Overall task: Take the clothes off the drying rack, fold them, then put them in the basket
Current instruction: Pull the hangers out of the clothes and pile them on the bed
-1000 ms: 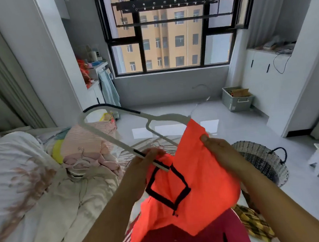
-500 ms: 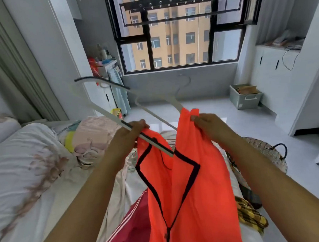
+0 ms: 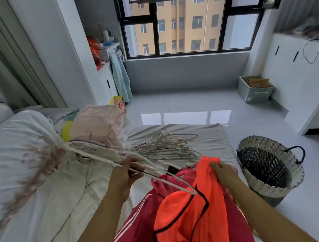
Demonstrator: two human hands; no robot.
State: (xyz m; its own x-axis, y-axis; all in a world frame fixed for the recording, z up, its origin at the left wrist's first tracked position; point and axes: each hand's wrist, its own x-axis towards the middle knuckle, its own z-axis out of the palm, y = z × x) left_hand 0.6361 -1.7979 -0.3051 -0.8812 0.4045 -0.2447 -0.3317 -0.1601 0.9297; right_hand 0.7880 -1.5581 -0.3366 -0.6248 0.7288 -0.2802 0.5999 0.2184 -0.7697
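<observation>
An orange vest with black trim [image 3: 192, 214] droops over a dark red garment with white stripes [image 3: 141, 228] on the bed. My right hand [image 3: 223, 171] pinches the vest's top edge. My left hand [image 3: 124, 176] grips a white hanger [image 3: 93, 153] by its bar. The hanger lies low and tilted, its right tip touching the vest's neck opening. A woven basket [image 3: 270, 181] stands on the floor just right of the bed; what shows of its dark inside holds nothing.
A pile of wire hangers [image 3: 166, 146] lies on the bed sheet [image 3: 208, 136] ahead of my hands. Folded pink striped clothes [image 3: 97, 122] sit at the left beside a white duvet [image 3: 16, 148]. A grey storage box [image 3: 254, 89] stands by the far wall.
Both hands dropped from chest height down toward the bed. The hanger slid out of the vest and swung left; the vest now sags onto the red garment.
</observation>
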